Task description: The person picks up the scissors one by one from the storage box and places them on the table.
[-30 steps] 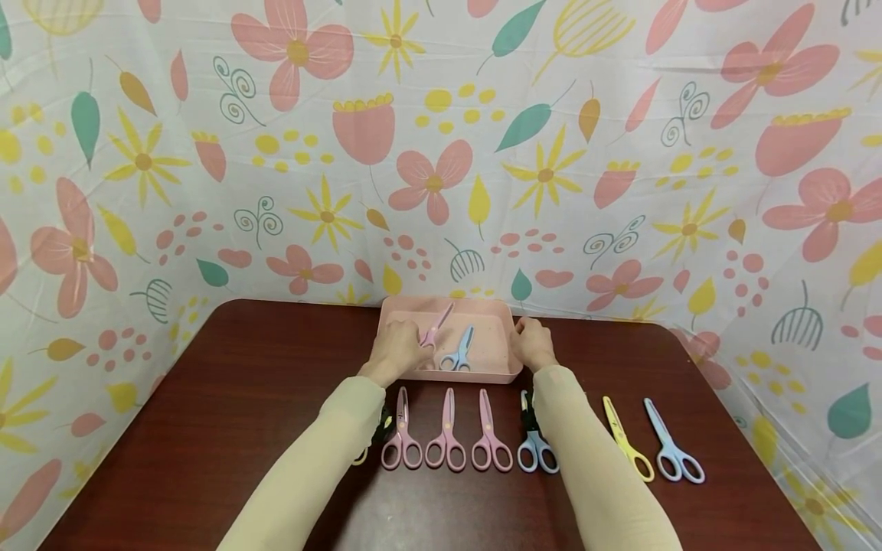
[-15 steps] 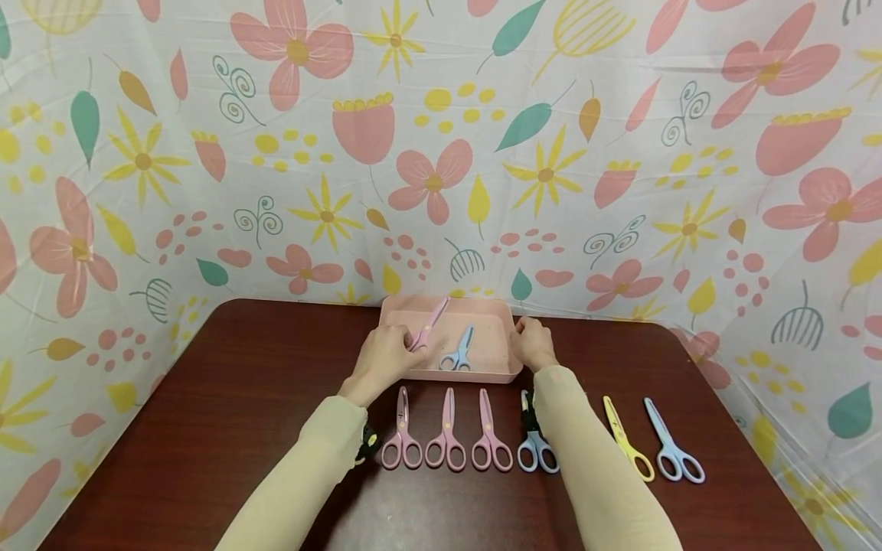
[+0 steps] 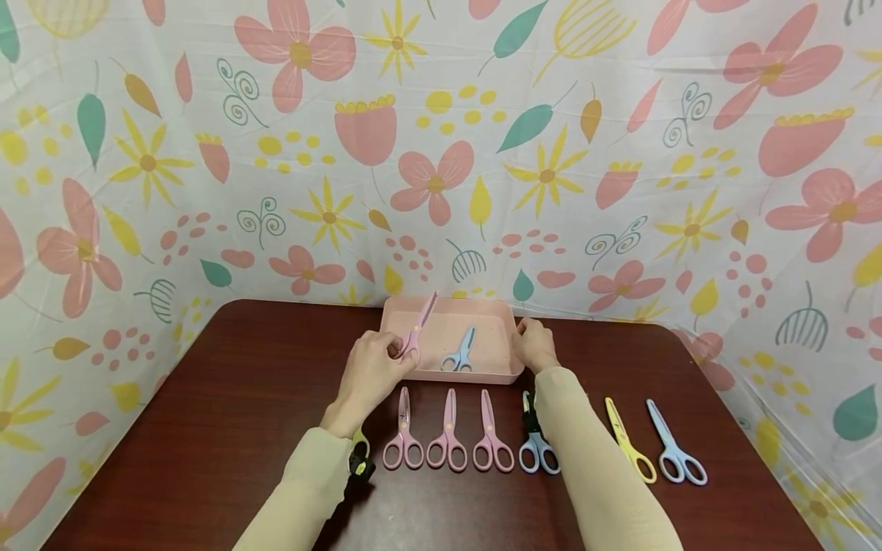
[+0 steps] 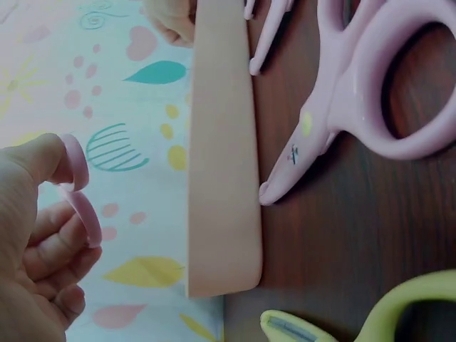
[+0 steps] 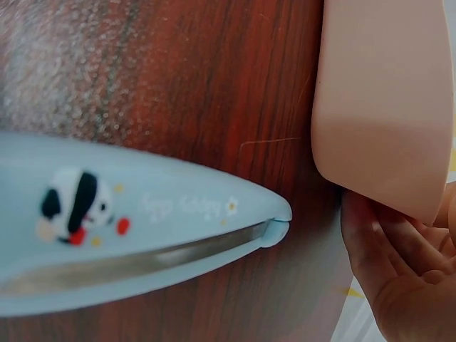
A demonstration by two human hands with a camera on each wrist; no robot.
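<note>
My left hand (image 3: 365, 366) pinches a pair of pink scissors (image 3: 417, 330) by the finger loops, blades slanting up over the left end of a pink tray (image 3: 494, 346). In the left wrist view, thumb and fingers hold the pink loops (image 4: 87, 219) beside the tray wall (image 4: 224, 157). My right hand (image 3: 534, 344) grips the tray's right end; the right wrist view has its fingers (image 5: 377, 249) bent at the tray's corner, the thumb mostly out of frame. Inside the tray lie blue scissors (image 3: 463, 349).
In front of the tray, a row of scissors lies on the dark wooden table (image 3: 262, 383): several pink (image 3: 449, 440), blue (image 3: 678, 451) and yellow (image 3: 630, 444) pairs. Yellow scissors (image 3: 360, 441) are partly behind my left wrist. Flowered cloth (image 3: 441, 115) hangs behind the table.
My left hand has moved left and back toward me, drawing the pink scissors up from the tray. The right hand stays at the tray's right end.
</note>
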